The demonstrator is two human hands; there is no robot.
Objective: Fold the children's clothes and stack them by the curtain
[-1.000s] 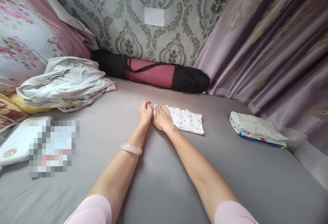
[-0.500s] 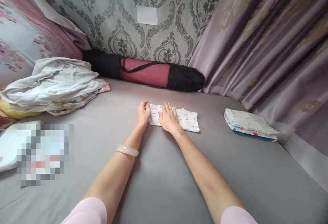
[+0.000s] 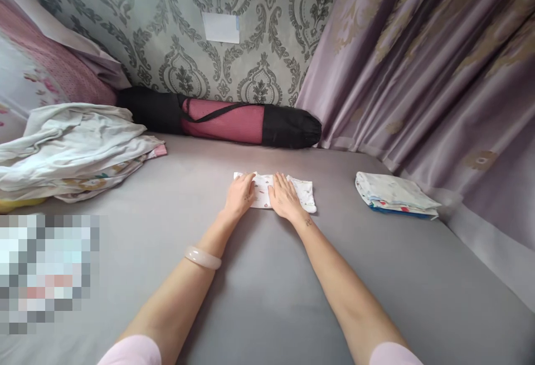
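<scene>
A small white folded cloth (image 3: 263, 191) with tiny printed figures lies flat on the grey bed sheet (image 3: 267, 276) in front of me. My left hand (image 3: 241, 193) rests on the cloth's left part, palm down, with its fingers stretched forward and partly turned from view. On the middle and right of the cloth, my right hand (image 3: 286, 195) lies flat with the fingers extended. Both hands touch the cloth without gripping it. A pale bangle (image 3: 203, 257) circles my left forearm.
A folded stack of cloths (image 3: 397, 193) sits at the right near the purple curtain (image 3: 376, 64). Crumpled white clothes (image 3: 79, 147) are heaped at the left. Along the patterned wall lies a long black and pink bag (image 3: 223, 121). A blurred patch covers something at the lower left.
My left hand has moved from the cloth's left edge onto its top and opened out. My right hand stays flat on the cloth. The whole view has shifted slightly.
</scene>
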